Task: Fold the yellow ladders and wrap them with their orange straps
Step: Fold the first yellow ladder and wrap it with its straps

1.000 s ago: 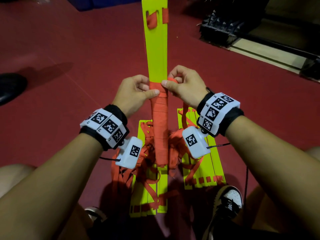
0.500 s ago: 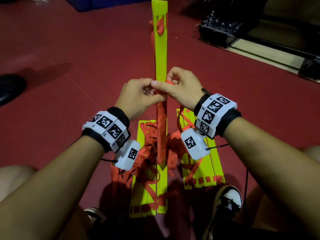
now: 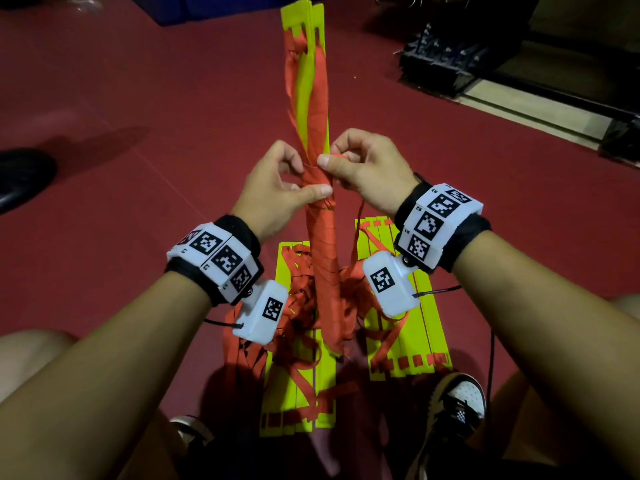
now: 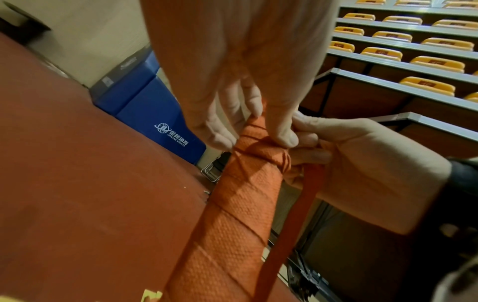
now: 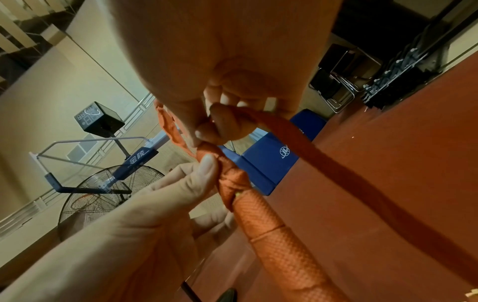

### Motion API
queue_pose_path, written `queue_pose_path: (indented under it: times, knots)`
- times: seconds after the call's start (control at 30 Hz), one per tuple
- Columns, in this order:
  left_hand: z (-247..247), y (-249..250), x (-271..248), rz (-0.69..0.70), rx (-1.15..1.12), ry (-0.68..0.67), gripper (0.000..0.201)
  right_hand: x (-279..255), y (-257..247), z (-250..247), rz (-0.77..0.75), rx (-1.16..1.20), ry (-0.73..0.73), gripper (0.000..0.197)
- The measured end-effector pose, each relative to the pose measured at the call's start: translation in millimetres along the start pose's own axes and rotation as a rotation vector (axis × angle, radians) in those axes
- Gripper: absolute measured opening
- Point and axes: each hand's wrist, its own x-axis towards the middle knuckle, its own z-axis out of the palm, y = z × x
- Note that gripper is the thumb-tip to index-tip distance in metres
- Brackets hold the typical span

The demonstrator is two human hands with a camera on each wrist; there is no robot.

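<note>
A folded yellow ladder stands upright between my hands, its lower half bound in turns of orange strap. My left hand pinches the bundle at the top of the wrapping, thumb across the strap. My right hand pinches the loose strap end beside it. In the left wrist view the wrapped bundle runs down from my fingers, and a free strap length hangs from the right hand. The right wrist view shows the strap leaving my curled fingers.
Two more folded yellow ladders lie on the red floor under my wrists, tangled in loose orange straps. My shoe is beside them. A blue mat and black equipment stand farther off.
The upright ladder has turned about its long axis, so orange strap now faces me on its upper part. Both hands shifted a little up the bundle, and the right hand brought the strap round.
</note>
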Motion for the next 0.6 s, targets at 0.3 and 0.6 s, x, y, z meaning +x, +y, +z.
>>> queue_pose_path:
  times: [0.3,0.6]
  knots:
    - [-1.9,3.9,-1.6,-0.003,0.100,0.055,0.052,1.7,9.2,0.2,0.074,-0.123,0.106,0.023]
    - [2.2,-0.8,-0.1,0.005,0.268,0.025,0.041,-3.7,-2.1,14.5,0.127,-0.039,0.019,0.019]
